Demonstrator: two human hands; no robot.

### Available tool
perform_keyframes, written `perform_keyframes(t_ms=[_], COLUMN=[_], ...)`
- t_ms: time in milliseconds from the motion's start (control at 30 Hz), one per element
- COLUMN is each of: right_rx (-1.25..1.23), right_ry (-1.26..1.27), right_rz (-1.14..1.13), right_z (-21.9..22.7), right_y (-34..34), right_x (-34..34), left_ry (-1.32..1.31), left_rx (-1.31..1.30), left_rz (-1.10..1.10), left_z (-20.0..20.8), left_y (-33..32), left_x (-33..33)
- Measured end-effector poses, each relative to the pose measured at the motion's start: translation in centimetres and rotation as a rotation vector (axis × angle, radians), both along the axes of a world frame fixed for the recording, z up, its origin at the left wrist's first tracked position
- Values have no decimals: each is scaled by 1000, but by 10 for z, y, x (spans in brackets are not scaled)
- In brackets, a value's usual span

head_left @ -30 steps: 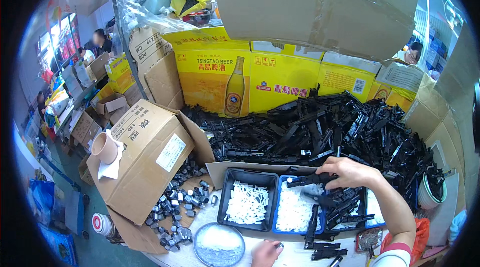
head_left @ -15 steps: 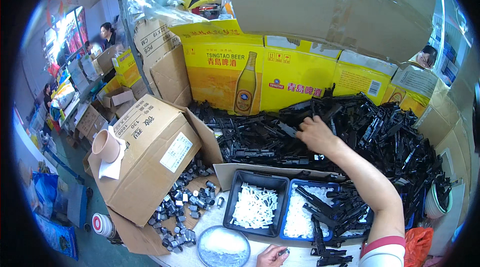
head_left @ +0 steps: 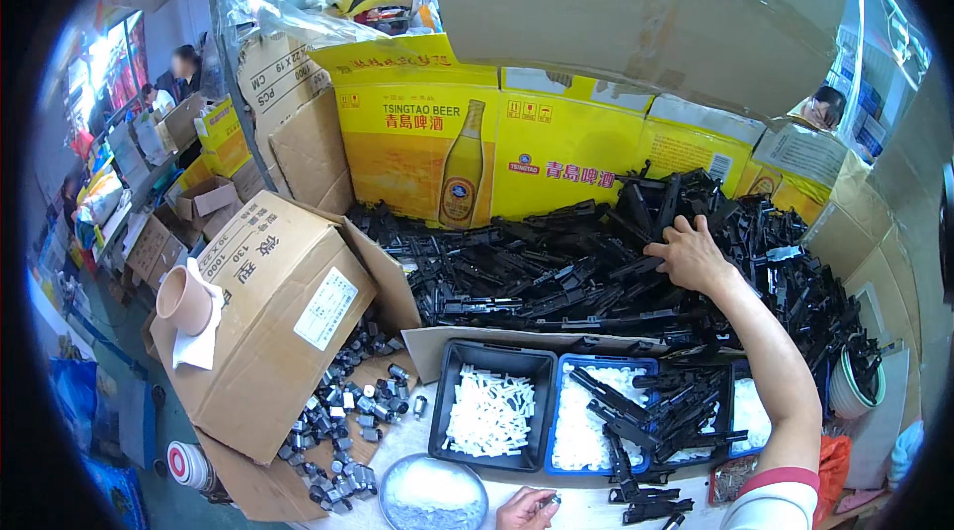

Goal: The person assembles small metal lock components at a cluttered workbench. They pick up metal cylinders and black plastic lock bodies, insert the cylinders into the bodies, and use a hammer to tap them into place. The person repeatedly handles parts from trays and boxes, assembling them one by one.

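My left hand (head_left: 527, 510) is at the lower edge, its fingers closed on a small silver-and-dark piece that looks like one of the little motors. My right hand (head_left: 693, 257) reaches over the heap of black plastic parts (head_left: 556, 267), which look like toy gun pieces. Its fingers are apart and touch the heap; no part is visibly gripped. Between my hands stand a black bin of white plastic pegs (head_left: 549, 401) and a blue bin of small white parts (head_left: 563, 431). More black parts (head_left: 686, 416) lie across the blue bin.
Loose small motors (head_left: 343, 421) spill from a tilted cardboard box (head_left: 273, 331) at left, with a pinkish cup (head_left: 186, 299) on it. A round, shallow clear-looking dish (head_left: 434, 495) sits near the front. Stacked bowls (head_left: 853, 391) stand at right. Yellow cardboard (head_left: 417, 148) walls the heap's back.
My right hand has moved rightward over the black heap, with its fingers now spread. My left hand stays low with the small motor. The whole view has shifted slightly.
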State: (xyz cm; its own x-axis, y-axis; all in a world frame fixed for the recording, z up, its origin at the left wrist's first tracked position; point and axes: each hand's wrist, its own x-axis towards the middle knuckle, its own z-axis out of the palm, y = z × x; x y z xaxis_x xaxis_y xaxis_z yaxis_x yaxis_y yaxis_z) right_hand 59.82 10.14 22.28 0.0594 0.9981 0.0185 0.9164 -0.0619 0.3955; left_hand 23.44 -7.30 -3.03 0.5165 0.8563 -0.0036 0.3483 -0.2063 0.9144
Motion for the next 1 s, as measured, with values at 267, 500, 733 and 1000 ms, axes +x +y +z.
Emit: perform_keyframes(t_ms=[267,500,733,1000], right_rx=[1,317,-101,-291], right_ry=[212,525,404,269], right_rz=[-154,8,-9,77], right_z=[27,51,-24,-78], right_y=[-5,16,113,163], right_x=[14,-2,-107,-128], left_ry=[-25,-26,-39,11], left_rx=[-17,-21,-11,-150], left_rz=[-4,-11,-11,-27], left_z=[-5,13,28,57], left_y=[-3,-2,1,5], left_x=[0,5,5,6])
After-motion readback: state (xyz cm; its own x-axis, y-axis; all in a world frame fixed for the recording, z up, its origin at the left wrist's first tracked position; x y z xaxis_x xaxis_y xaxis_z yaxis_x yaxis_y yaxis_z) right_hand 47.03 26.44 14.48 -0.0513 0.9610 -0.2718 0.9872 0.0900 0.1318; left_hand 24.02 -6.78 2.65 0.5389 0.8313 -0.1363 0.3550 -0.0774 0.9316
